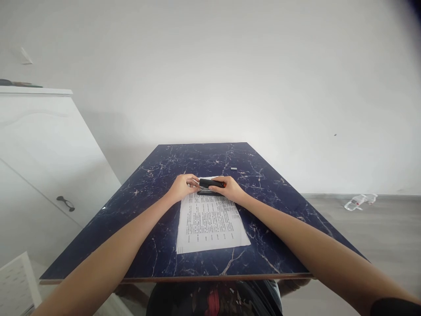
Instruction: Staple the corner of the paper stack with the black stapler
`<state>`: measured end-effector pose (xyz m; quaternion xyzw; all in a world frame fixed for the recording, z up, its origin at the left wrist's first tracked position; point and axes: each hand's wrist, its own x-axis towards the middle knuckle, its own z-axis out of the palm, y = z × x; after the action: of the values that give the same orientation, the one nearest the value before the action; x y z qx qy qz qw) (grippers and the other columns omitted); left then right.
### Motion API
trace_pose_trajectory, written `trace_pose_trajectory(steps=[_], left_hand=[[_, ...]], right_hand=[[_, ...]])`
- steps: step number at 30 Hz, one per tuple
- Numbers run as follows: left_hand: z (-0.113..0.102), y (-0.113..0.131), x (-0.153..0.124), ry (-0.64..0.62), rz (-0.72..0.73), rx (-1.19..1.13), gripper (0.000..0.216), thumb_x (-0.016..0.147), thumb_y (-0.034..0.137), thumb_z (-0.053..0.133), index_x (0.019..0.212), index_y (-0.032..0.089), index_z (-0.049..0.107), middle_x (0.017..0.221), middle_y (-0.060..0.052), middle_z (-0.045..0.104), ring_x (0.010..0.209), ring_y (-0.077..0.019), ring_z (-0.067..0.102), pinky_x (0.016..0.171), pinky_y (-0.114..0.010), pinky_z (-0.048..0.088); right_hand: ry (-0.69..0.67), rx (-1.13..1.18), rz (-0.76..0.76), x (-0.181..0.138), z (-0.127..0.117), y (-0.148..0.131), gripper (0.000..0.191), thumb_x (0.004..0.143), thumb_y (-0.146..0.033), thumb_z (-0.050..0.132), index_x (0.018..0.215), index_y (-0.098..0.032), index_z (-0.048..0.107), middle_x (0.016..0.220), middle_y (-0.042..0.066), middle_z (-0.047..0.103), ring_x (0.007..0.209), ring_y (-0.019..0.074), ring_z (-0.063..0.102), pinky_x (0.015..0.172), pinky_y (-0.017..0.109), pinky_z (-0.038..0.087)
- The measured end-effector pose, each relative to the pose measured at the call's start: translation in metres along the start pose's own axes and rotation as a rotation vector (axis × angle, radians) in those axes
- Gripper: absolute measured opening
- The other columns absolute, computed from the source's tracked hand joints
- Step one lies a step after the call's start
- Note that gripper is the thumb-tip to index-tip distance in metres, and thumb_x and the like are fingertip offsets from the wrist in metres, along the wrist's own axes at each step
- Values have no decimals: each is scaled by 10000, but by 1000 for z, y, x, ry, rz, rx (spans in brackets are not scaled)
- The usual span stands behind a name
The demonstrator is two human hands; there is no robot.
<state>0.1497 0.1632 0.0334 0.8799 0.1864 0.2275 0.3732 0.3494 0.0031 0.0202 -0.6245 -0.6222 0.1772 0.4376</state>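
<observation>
A printed sheet of paper (210,221) lies on the dark blue marbled table (148,210). At its far edge sits a black stapler (210,184) with an orange end. My right hand (230,189) is closed over the stapler's right part. Curled at the paper's top left corner, my left hand (182,186) has its fingertips touching the stapler's left end and the sheet.
A small grey object (233,168) lies on the table beyond the hands. A white cabinet (39,158) with a dark handle stands at the left. A crumpled plastic bottle (358,202) lies on the floor at the right, by the white wall.
</observation>
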Motion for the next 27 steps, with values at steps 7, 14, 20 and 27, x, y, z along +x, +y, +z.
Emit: trace_pose_trajectory(steps=[7, 14, 20, 27], left_hand=[[1, 3, 1, -25, 15, -15, 255, 748, 272, 801, 964, 194, 689, 854, -59, 791, 804, -232, 731, 777, -354, 493], [-6, -5, 2, 34, 64, 366, 287, 926, 423, 606, 1117, 230, 698, 1122, -97, 751, 1062, -293, 668, 895, -411, 493], [-7, -29, 7, -9, -84, 628, 555, 896, 625, 582, 1255, 212, 673, 1406, -184, 599, 1317, -436, 485, 1040, -543, 400], [-28, -42, 9, 50, -70, 444, 248, 777, 390, 745, 932, 208, 678, 1081, -146, 695, 1052, -359, 619, 926, -454, 460]], right_hand=[[-33, -77, -15, 1, -1, -2, 383, 925, -499, 653, 1130, -189, 747, 937, 74, 739, 745, 181, 622, 646, 300, 438], [15, -350, -184, 3, 3, -15, 511, 833, -460, 775, 1270, -238, 631, 1165, 91, 714, 1029, 264, 661, 854, 392, 521], [5, -353, -106, 4, -2, -22, 363, 872, -253, 709, 1232, -247, 659, 1102, 82, 745, 940, 250, 703, 792, 376, 554], [-46, -331, -3, 1, -58, -17, 389, 792, -233, 733, 1179, -201, 726, 1081, 111, 750, 931, 283, 699, 824, 440, 557]])
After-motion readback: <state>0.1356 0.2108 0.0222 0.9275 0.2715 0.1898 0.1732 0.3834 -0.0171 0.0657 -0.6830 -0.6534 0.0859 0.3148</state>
